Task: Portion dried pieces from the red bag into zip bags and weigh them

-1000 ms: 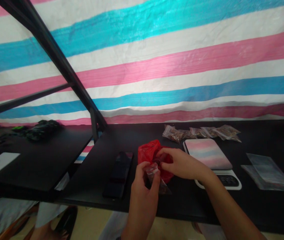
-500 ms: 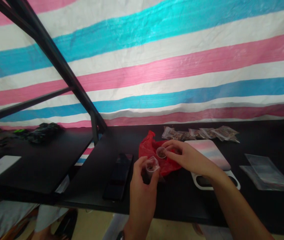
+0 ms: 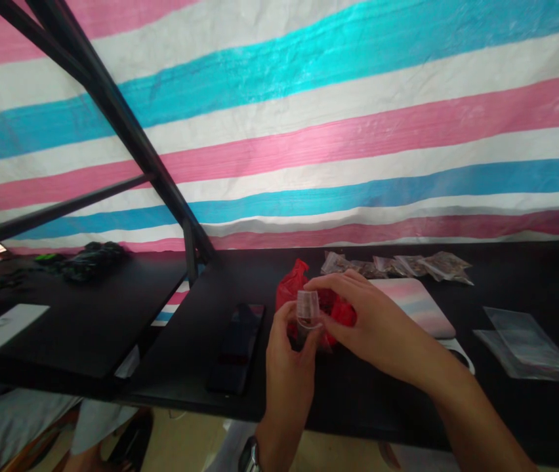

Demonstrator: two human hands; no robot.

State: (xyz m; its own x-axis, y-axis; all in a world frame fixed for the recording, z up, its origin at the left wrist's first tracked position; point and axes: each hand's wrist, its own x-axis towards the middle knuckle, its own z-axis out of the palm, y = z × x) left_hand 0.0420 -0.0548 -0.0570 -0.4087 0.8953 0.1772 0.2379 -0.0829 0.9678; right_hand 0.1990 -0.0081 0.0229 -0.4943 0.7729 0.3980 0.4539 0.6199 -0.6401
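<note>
My left hand (image 3: 289, 354) is closed around a small clear plastic bag (image 3: 303, 334), holding its mouth upward. My right hand (image 3: 365, 321) grips a small clear plastic cup (image 3: 308, 304), tipped upside down over the bag's mouth. Some dark bits show faintly at the cup's lower end; what they are I cannot make out. Behind both hands lies a crumpled red plastic bag (image 3: 291, 286), open, partly covered by my fingers. A white scale with a pastel-striped top (image 3: 420, 307) sits under my right forearm, its front partly hidden.
Several filled clear zip bags (image 3: 444, 265) lie in a row at the table's back. Flat clear bags (image 3: 530, 344) are stacked at the right. A black phone (image 3: 237, 347) lies left of my hands. Metal bars (image 3: 126, 131) slant at the left, near another person's leg (image 3: 95, 426).
My right hand has brought the cup from over the red bag to the left and turned it over onto the clear bag's mouth. My left hand stays around the bag.
</note>
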